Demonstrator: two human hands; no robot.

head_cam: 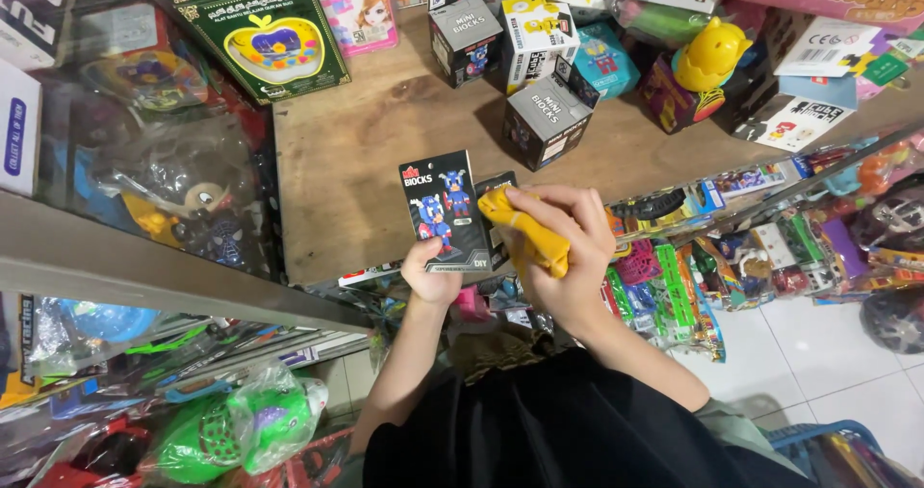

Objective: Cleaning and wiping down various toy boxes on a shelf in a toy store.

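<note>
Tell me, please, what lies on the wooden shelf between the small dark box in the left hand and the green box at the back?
In the head view, only bare wooden shelf lies between the small dark box in the left hand and the green box.

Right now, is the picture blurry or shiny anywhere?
In the head view, the dark box in the left hand and the yellow cloth in the right hand look sharp; the plastic toy bags at left catch white glare; the wooden shelf is evenly lit; the edges bend outward like a fisheye.
</note>
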